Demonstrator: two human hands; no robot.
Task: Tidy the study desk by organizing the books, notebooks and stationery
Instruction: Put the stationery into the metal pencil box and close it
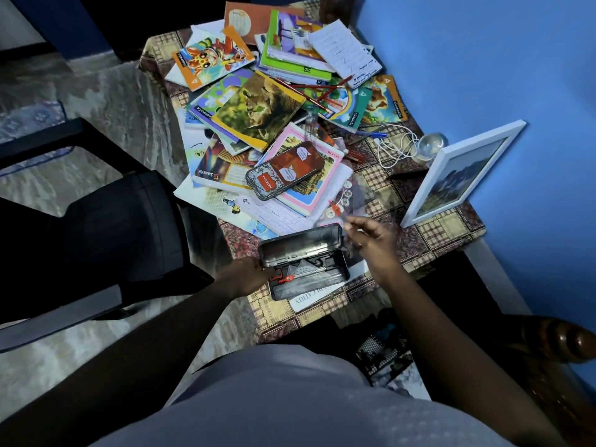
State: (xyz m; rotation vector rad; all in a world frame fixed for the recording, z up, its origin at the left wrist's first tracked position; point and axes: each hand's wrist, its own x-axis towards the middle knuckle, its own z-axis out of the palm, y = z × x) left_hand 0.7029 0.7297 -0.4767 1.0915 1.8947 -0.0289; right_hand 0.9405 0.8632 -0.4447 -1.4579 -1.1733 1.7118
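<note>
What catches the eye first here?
The sprawling heap of notebooks covering the desk's middle and far end, with a closed pencil tin lying on top. At the near edge, the left hand holds an open geometry box while the right hand pinches a blurred red-tipped item by its lid. A white picture frame stands against the blue wall, right.

There's only one view, from the person's head, looking steeply down and forward. It sits close over the near edge of the surface point(429, 240). The far end recedes toward the top, with a blue wall point(483, 59) on the right.
</note>
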